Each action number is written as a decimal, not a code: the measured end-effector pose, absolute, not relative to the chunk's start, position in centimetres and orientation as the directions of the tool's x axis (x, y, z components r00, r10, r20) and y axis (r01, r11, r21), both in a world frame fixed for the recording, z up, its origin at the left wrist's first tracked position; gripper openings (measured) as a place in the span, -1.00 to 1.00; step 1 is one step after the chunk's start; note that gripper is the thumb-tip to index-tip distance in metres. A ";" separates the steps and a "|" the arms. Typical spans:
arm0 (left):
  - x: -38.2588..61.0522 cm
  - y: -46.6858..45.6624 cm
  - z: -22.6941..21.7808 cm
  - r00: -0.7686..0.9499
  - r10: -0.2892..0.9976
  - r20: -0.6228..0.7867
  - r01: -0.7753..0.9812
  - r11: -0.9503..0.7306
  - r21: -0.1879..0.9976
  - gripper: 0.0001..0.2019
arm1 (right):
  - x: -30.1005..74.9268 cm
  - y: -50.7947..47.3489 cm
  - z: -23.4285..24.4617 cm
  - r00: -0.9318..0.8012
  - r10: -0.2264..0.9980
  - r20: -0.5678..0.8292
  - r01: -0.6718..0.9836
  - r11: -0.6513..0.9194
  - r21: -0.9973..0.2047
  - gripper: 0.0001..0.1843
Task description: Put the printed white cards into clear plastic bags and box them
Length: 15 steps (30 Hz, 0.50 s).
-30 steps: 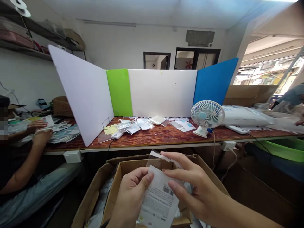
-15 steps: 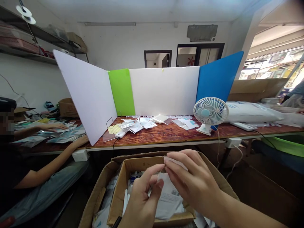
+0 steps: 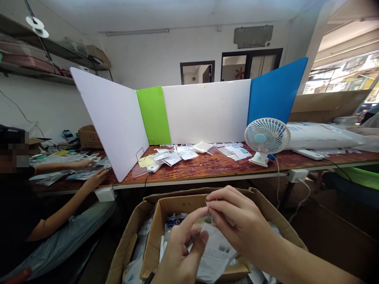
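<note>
In the head view, a co-worker sits at left by the table, the left hand pinches a white packet (its barcode showing) over the near cardboard box, the right hand pinches the packet's top edge, and a fan stands far right.

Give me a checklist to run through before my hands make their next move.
1. Left hand has the white packet: ok, held between thumb and fingers.
2. Right hand grips the packet too: cannot tell; its fingertips meet near the left index fingertip, hiding the contact.
3. Barcode uncovered: ok, it shows below the right hand.
4. Packet's top edge closed: cannot tell, fingers cover it.
5. Printed text readable: not ok, too blurred.
6. Co-worker's hands apart from yours: ok, beyond the white side panel.
</note>
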<state>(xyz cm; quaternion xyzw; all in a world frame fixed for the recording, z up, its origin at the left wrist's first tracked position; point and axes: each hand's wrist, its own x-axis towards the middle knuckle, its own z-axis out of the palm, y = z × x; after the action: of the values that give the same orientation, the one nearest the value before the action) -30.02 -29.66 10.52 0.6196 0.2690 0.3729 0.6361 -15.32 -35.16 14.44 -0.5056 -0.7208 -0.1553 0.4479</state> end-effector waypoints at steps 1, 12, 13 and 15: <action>-30.0 -29.8 10.5 0.570 0.812 0.125 -0.142 -0.053 0.989 -0.58 | -15.5 -35.1 14.5 -0.084 0.579 0.811 0.869 0.440 -0.225 -0.80; -33.0 -25.6 8.4 0.357 0.916 -0.184 -0.324 0.306 0.895 -0.42 | -8.5 -31.4 8.3 0.535 0.455 0.711 0.744 0.144 -0.652 -0.73; -33.5 -25.1 8.0 0.326 0.922 -0.210 -0.336 0.320 0.886 -0.42 | -8.5 -31.1 6.5 0.513 0.468 0.719 0.771 0.116 -0.626 -0.74; -34.0 -24.6 7.5 0.305 0.923 -0.236 -0.348 0.339 0.874 -0.48 | -9.4 -30.8 3.0 0.392 0.581 0.714 0.839 0.094 -0.536 -0.77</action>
<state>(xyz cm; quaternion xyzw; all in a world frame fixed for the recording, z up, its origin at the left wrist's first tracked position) -34.00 -24.62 7.49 0.3680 0.3905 0.4417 0.7190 -9.40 -30.76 3.04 -0.6611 -0.5367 -0.1269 0.5087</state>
